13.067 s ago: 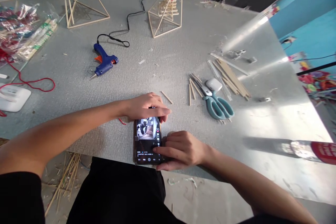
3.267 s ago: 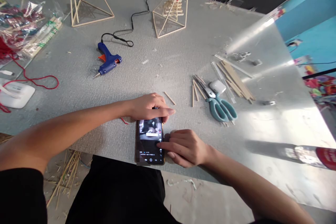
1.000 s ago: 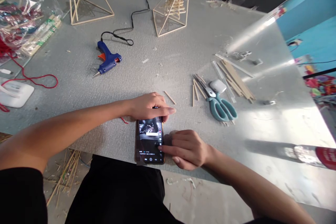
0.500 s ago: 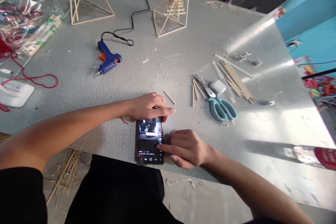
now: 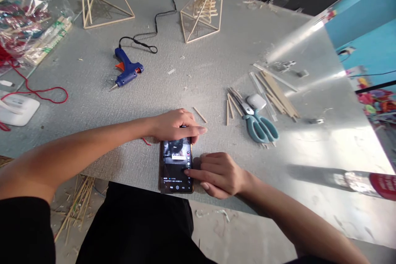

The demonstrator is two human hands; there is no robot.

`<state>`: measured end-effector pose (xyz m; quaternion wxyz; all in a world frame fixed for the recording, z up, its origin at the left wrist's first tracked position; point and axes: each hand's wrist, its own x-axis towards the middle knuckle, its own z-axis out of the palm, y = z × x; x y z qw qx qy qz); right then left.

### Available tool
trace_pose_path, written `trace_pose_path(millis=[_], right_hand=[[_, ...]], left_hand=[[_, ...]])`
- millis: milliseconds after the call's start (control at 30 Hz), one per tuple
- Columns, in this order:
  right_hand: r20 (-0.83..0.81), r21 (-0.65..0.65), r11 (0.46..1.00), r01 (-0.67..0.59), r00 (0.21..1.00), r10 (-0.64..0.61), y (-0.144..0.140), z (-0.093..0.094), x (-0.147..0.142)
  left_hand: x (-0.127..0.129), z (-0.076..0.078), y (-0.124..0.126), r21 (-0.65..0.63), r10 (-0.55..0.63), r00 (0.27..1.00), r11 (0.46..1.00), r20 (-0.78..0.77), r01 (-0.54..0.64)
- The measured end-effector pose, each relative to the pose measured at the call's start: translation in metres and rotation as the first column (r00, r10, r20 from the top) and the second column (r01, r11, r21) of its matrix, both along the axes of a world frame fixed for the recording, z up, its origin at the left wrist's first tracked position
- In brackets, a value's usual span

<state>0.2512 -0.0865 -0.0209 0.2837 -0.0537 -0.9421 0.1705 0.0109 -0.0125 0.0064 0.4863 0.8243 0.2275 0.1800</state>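
A smartphone [image 5: 177, 171] with a lit screen lies at the table's front edge, its long side pointing towards me. My left hand [image 5: 176, 126] rests palm down across its far end, with bent fingers around the top and right edge. Part of the screen's top is hidden under it. From the right, my right hand [image 5: 221, 175] reaches over with the index finger stretched onto the lower right of the screen. Its other fingers are loosely curled and hold nothing. A short wooden stick [image 5: 200, 114] lies just beyond my left fingertips.
Scissors [image 5: 261, 128] lie right, beside a white case [image 5: 256, 101] and wooden sticks [image 5: 280, 93]. A blue glue gun [image 5: 126, 70] with a black cord lies left of centre. Two stick pyramids [image 5: 201, 24] stand behind. Red yarn [image 5: 46, 93], bagged materials [image 5: 27, 29] and a bottle [image 5: 368, 183] flank them.
The picture on the phone's screen has changed slightly. Both hands and the things on the table stay where they were.
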Motion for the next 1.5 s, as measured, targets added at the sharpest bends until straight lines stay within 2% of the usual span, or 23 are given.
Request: trace_pose_path(millis=[900,1500], right_hand=[[0.025,0.004,1.000,0.007,1.000,-0.007,-0.0001,-0.0008,0.0008],[0.014,0.004,1.000,0.009,1.000,-0.009,0.0003,0.0016,-0.0019]], left_hand=[[0.0009,0.0048,-0.0008,-0.018,0.010,0.999,1.000,-0.052,-0.010],[0.0002,0.0040,-0.0009,-0.020,0.007,0.999,1.000,-0.032,-0.008]])
